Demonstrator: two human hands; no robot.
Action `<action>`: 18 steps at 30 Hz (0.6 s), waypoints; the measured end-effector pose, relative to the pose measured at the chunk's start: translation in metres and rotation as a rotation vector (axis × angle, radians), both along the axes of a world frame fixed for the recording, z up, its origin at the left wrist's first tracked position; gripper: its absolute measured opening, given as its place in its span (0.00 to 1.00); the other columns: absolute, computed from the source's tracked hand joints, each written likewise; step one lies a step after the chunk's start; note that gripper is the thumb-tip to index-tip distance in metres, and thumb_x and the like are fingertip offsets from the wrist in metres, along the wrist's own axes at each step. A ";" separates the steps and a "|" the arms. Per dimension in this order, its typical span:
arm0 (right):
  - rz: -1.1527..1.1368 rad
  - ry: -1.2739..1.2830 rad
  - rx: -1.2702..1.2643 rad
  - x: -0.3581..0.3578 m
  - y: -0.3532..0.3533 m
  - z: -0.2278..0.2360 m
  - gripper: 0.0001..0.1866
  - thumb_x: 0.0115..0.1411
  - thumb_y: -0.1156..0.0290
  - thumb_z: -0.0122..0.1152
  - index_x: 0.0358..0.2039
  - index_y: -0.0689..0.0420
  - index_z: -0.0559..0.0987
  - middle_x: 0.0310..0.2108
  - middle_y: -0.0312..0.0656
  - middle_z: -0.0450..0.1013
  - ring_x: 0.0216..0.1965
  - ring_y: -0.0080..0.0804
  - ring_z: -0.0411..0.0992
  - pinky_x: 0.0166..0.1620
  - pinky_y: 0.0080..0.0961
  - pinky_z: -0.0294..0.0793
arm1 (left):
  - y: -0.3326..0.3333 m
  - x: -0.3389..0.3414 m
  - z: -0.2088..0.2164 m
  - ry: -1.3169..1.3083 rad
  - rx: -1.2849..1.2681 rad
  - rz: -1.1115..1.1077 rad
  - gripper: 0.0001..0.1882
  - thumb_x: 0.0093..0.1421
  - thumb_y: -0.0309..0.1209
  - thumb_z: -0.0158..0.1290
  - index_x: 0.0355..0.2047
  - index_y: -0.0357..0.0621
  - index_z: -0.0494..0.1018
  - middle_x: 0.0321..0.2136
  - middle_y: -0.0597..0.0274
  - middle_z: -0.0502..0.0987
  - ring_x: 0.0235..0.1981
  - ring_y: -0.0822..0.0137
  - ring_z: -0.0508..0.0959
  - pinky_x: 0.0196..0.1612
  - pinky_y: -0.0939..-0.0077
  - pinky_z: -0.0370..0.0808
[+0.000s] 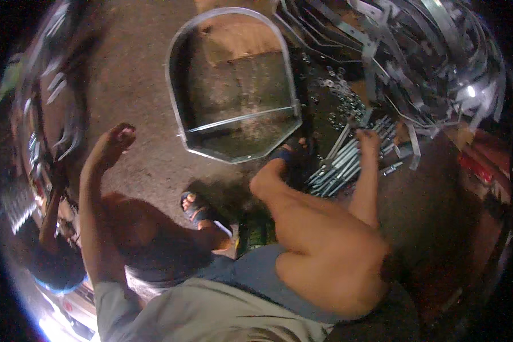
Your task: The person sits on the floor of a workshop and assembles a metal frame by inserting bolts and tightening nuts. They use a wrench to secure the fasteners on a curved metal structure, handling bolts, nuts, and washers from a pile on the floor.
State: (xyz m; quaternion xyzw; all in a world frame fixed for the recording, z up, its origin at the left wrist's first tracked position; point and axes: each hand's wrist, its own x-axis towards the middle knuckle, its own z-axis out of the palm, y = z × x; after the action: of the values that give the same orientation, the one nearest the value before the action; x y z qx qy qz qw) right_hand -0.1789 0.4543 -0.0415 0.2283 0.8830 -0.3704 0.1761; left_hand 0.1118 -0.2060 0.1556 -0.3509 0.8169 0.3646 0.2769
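Across the floor (137, 85) lie metal rods (343, 166), small hardware (347, 101), bent strips (419, 65) — and an arched frame (240, 119)

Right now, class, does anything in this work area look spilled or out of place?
The small, silvery metal fasteners look spilled: they lie loosely scattered beside the long, thin, silvery metal rods, some strewn away from the main cluster.
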 end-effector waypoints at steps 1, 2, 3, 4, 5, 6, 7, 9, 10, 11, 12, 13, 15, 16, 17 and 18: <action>-0.042 -0.098 -0.038 0.015 -0.004 0.012 0.15 0.56 0.64 0.71 0.41 0.58 0.83 0.30 0.36 0.78 0.20 0.24 0.69 0.21 0.23 0.65 | 0.007 -0.008 0.001 0.012 0.025 0.004 0.15 0.67 0.36 0.56 0.51 0.46 0.73 0.37 0.61 0.80 0.37 0.69 0.78 0.40 0.72 0.76; -0.035 -0.077 0.023 0.025 -0.002 0.010 0.15 0.56 0.63 0.72 0.40 0.59 0.83 0.29 0.36 0.79 0.20 0.24 0.70 0.22 0.23 0.66 | 0.008 -0.012 -0.002 0.003 0.042 0.042 0.14 0.68 0.36 0.55 0.52 0.46 0.73 0.38 0.60 0.79 0.37 0.69 0.77 0.40 0.71 0.75; -0.021 -0.066 0.074 0.031 -0.002 0.003 0.16 0.56 0.63 0.72 0.40 0.60 0.83 0.28 0.37 0.79 0.20 0.25 0.71 0.22 0.24 0.67 | 0.006 -0.013 -0.004 -0.016 0.048 0.085 0.14 0.68 0.35 0.54 0.52 0.46 0.73 0.39 0.60 0.78 0.38 0.69 0.77 0.40 0.71 0.75; 0.003 -0.081 0.055 0.035 0.001 -0.001 0.16 0.56 0.63 0.72 0.39 0.61 0.83 0.27 0.37 0.79 0.20 0.25 0.71 0.23 0.25 0.67 | 0.000 -0.014 -0.010 -0.047 0.062 0.058 0.14 0.69 0.35 0.54 0.52 0.47 0.73 0.39 0.60 0.78 0.37 0.70 0.76 0.40 0.71 0.75; 0.032 -0.095 0.038 0.038 -0.002 0.001 0.16 0.56 0.63 0.72 0.39 0.62 0.83 0.26 0.38 0.78 0.20 0.25 0.72 0.23 0.26 0.68 | -0.011 -0.014 -0.017 -0.077 0.079 0.037 0.14 0.69 0.36 0.53 0.52 0.47 0.73 0.39 0.60 0.77 0.37 0.70 0.76 0.40 0.72 0.75; 0.122 -0.200 0.126 0.037 -0.019 0.012 0.16 0.56 0.62 0.72 0.35 0.63 0.84 0.24 0.38 0.78 0.18 0.26 0.71 0.23 0.26 0.69 | -0.016 -0.010 -0.017 -0.117 0.075 0.027 0.14 0.69 0.36 0.53 0.53 0.47 0.73 0.39 0.61 0.76 0.37 0.70 0.75 0.40 0.72 0.74; 0.122 -0.227 0.161 0.037 -0.049 0.022 0.15 0.56 0.64 0.72 0.35 0.64 0.84 0.23 0.39 0.78 0.18 0.26 0.71 0.22 0.27 0.68 | -0.018 -0.001 -0.015 -0.092 0.097 0.059 0.15 0.69 0.36 0.52 0.53 0.47 0.73 0.39 0.61 0.76 0.37 0.70 0.75 0.41 0.72 0.74; 0.135 -0.123 0.180 0.042 -0.002 -0.021 0.13 0.57 0.66 0.71 0.34 0.64 0.83 0.22 0.39 0.77 0.17 0.26 0.71 0.20 0.25 0.67 | -0.018 -0.017 -0.024 0.002 0.186 0.070 0.16 0.70 0.37 0.52 0.54 0.47 0.72 0.39 0.62 0.76 0.37 0.71 0.75 0.41 0.73 0.74; 0.086 -0.158 0.141 0.043 -0.005 -0.027 0.13 0.56 0.65 0.72 0.33 0.63 0.83 0.22 0.41 0.78 0.18 0.27 0.72 0.21 0.27 0.68 | 0.000 -0.031 -0.011 -0.062 0.095 -0.023 0.17 0.70 0.38 0.51 0.55 0.47 0.72 0.41 0.62 0.75 0.38 0.71 0.75 0.43 0.73 0.73; 0.032 -0.184 0.096 0.041 -0.018 -0.023 0.14 0.55 0.65 0.72 0.32 0.63 0.83 0.23 0.42 0.78 0.19 0.29 0.74 0.23 0.28 0.70 | -0.001 -0.030 -0.008 -0.055 0.091 -0.019 0.17 0.70 0.39 0.51 0.55 0.47 0.72 0.41 0.62 0.75 0.39 0.71 0.75 0.44 0.73 0.73; -0.022 -0.211 0.051 0.040 -0.027 -0.020 0.14 0.55 0.64 0.73 0.31 0.63 0.83 0.23 0.43 0.78 0.20 0.31 0.75 0.24 0.29 0.72 | 0.000 -0.027 -0.008 -0.047 0.087 -0.014 0.17 0.70 0.39 0.51 0.55 0.46 0.72 0.41 0.62 0.75 0.39 0.71 0.74 0.44 0.73 0.73; -0.019 -0.225 0.047 0.038 -0.027 -0.019 0.14 0.55 0.65 0.73 0.30 0.64 0.82 0.23 0.43 0.78 0.19 0.31 0.75 0.24 0.29 0.72 | 0.001 -0.028 -0.009 -0.033 0.088 -0.015 0.17 0.70 0.39 0.51 0.55 0.46 0.72 0.41 0.62 0.75 0.39 0.71 0.74 0.44 0.72 0.73; -0.011 -0.257 0.037 0.033 -0.027 -0.018 0.13 0.55 0.66 0.73 0.30 0.64 0.82 0.22 0.43 0.78 0.18 0.30 0.75 0.22 0.28 0.71 | -0.005 -0.023 -0.016 -0.022 0.100 0.032 0.18 0.70 0.39 0.51 0.55 0.46 0.71 0.41 0.62 0.75 0.39 0.71 0.74 0.44 0.72 0.73; -0.018 -0.268 0.049 0.030 -0.027 -0.016 0.13 0.55 0.66 0.73 0.29 0.64 0.81 0.21 0.43 0.77 0.17 0.29 0.74 0.20 0.27 0.70 | -0.002 -0.027 -0.017 -0.009 0.100 0.054 0.18 0.70 0.40 0.51 0.55 0.46 0.71 0.40 0.62 0.75 0.39 0.71 0.74 0.44 0.72 0.73; -0.017 -0.259 0.080 0.028 -0.026 -0.014 0.13 0.55 0.66 0.73 0.29 0.64 0.81 0.21 0.43 0.77 0.17 0.29 0.74 0.20 0.28 0.70 | 0.002 -0.032 -0.016 -0.027 0.079 0.024 0.18 0.70 0.40 0.51 0.55 0.46 0.71 0.41 0.61 0.76 0.39 0.71 0.74 0.44 0.72 0.73; -0.017 -0.250 0.110 0.026 -0.025 -0.011 0.13 0.54 0.66 0.73 0.29 0.64 0.81 0.21 0.42 0.77 0.17 0.29 0.74 0.21 0.28 0.70 | 0.009 -0.039 -0.013 -0.044 0.056 -0.007 0.18 0.70 0.40 0.51 0.55 0.46 0.71 0.41 0.61 0.76 0.39 0.71 0.74 0.44 0.72 0.73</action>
State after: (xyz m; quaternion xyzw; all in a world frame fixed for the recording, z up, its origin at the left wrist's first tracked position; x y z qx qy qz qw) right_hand -0.1534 0.4292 -0.0526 0.2893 0.8712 -0.2916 0.2687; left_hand 0.0724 -0.1972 0.1424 -0.3483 0.8012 0.3784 0.3058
